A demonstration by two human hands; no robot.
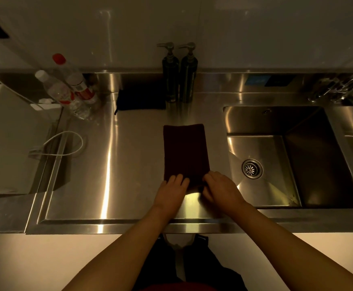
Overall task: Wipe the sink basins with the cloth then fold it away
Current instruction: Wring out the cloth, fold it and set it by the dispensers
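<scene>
A dark maroon cloth (185, 152) lies as a long folded strip on the steel counter (129, 164), left of the sink basin (293, 156). My left hand (171, 192) rests on the cloth's near left corner with fingers pressing its edge. My right hand (220, 189) pinches the near right corner. The basin is steel with a round drain (252, 169) and holds nothing else that I can see.
Two dark pump bottles (179, 74) stand at the back wall. A second dark cloth (140, 99) lies beside them. Clear plastic bottles (66, 89) stand at the back left, a white cable (66, 143) loops near the left edge, and a tap (339, 87) sits at the far right.
</scene>
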